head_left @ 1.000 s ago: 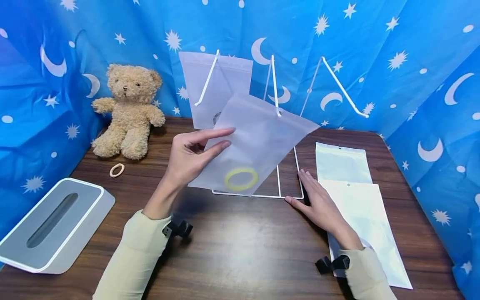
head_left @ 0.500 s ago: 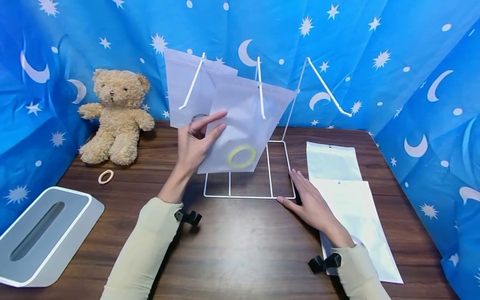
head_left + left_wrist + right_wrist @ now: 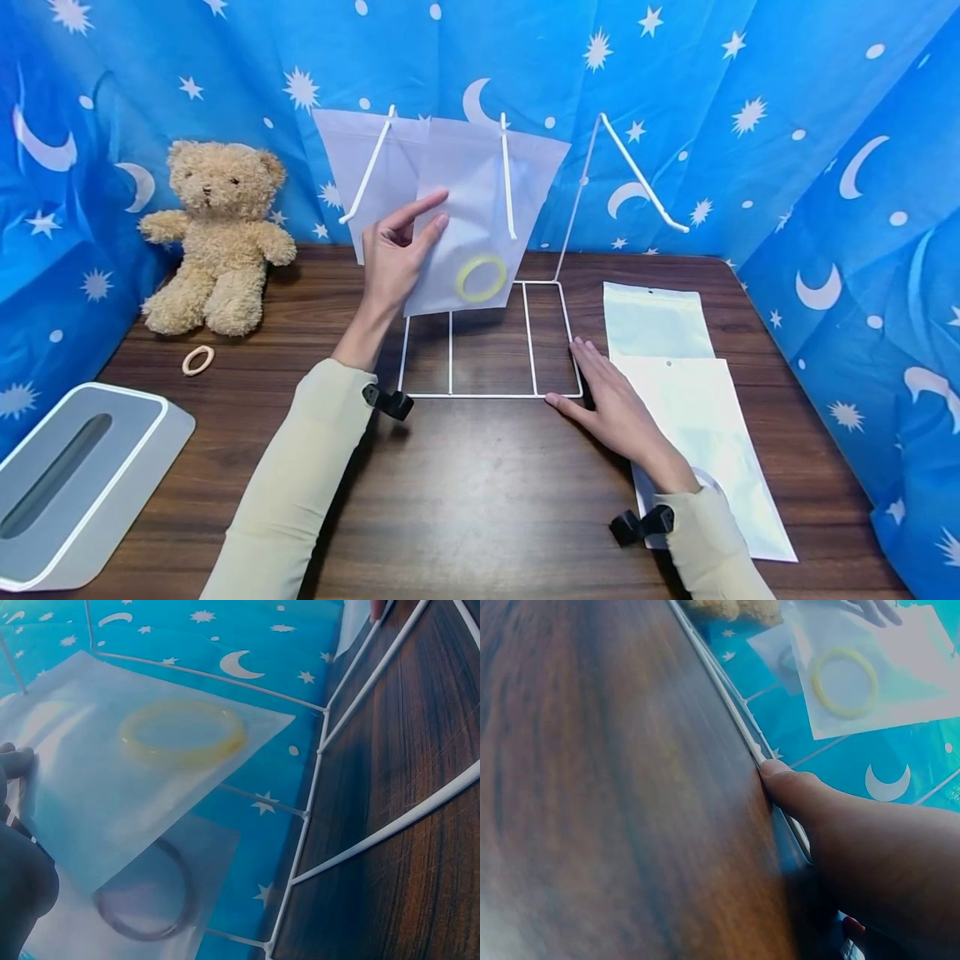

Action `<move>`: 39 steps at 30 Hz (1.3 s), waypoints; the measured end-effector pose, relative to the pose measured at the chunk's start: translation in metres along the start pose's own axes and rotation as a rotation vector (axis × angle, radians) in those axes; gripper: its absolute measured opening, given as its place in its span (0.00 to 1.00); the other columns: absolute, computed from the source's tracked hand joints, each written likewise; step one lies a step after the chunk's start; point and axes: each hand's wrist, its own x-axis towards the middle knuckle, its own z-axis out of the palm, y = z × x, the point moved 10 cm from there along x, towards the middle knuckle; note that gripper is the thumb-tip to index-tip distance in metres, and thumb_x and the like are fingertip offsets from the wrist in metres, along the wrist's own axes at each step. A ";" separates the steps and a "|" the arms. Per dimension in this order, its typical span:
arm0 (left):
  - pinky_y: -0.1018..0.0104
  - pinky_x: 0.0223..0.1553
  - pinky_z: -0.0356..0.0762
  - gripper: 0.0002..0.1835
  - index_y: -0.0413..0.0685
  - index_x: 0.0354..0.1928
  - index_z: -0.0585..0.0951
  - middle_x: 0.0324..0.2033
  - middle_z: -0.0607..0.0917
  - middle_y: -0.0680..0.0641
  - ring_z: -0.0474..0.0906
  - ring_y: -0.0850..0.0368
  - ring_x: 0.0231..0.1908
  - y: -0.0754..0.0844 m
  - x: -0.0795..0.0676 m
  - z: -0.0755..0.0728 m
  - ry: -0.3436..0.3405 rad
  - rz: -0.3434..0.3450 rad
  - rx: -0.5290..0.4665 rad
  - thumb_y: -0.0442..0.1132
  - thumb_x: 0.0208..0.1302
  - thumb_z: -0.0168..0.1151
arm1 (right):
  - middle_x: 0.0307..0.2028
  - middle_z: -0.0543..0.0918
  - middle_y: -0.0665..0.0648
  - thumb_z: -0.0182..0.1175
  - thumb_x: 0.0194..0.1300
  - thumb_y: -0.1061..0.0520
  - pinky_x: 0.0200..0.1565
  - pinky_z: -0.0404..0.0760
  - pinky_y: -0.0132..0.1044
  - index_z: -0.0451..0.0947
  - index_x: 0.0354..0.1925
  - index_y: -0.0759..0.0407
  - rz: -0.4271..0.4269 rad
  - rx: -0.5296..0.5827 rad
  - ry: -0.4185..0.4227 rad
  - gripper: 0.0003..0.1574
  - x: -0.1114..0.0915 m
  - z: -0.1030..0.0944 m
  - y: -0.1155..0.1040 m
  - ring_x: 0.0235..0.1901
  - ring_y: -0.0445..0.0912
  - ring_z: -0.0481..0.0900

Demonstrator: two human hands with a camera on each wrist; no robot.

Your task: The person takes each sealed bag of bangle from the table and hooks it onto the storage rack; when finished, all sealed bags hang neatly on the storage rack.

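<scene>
My left hand pinches the left edge of a frosted zip bag between thumb and fingers. Inside it, low down, shows a yellow ring. The bag's top edge is at the back of the middle hook of a white wire rack. On the left hook hangs another frosted bag, partly covered by the first; the left wrist view shows a dark ring in it. My right hand rests at the rack base's front right corner, its fingers extended and its thumb on the front wire.
Two white bags lie overlapping at the right, partly under my right forearm. The rack's right hook juts forward bare. At the left are a teddy bear, a small wooden ring and a grey-topped tissue box.
My left hand has pushed the bag up and back, so its top edge has slid from the middle hook's front end to its back. My right hand has stayed on the rack base.
</scene>
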 end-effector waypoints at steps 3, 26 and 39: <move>0.69 0.14 0.43 0.14 0.34 0.49 0.85 0.12 0.69 0.37 0.47 0.62 0.13 0.002 0.001 -0.001 0.002 0.015 0.042 0.26 0.60 0.67 | 0.75 0.54 0.61 0.54 0.64 0.26 0.68 0.54 0.57 0.50 0.76 0.61 -0.004 0.002 0.000 0.59 0.000 0.001 -0.002 0.73 0.56 0.49; 0.44 0.55 0.71 0.17 0.38 0.54 0.83 0.58 0.79 0.41 0.72 0.48 0.61 -0.016 -0.033 -0.039 -0.277 -0.035 0.279 0.29 0.62 0.67 | 0.75 0.54 0.61 0.55 0.63 0.26 0.68 0.53 0.58 0.49 0.76 0.61 0.017 0.010 -0.023 0.60 0.001 0.004 -0.005 0.73 0.56 0.49; 0.47 0.65 0.62 0.32 0.38 0.66 0.71 0.63 0.73 0.37 0.67 0.41 0.64 -0.064 -0.133 -0.057 -0.662 -0.490 0.669 0.47 0.65 0.66 | 0.75 0.52 0.61 0.54 0.62 0.24 0.68 0.52 0.59 0.48 0.77 0.59 0.049 0.010 -0.041 0.61 0.001 0.002 0.000 0.74 0.56 0.47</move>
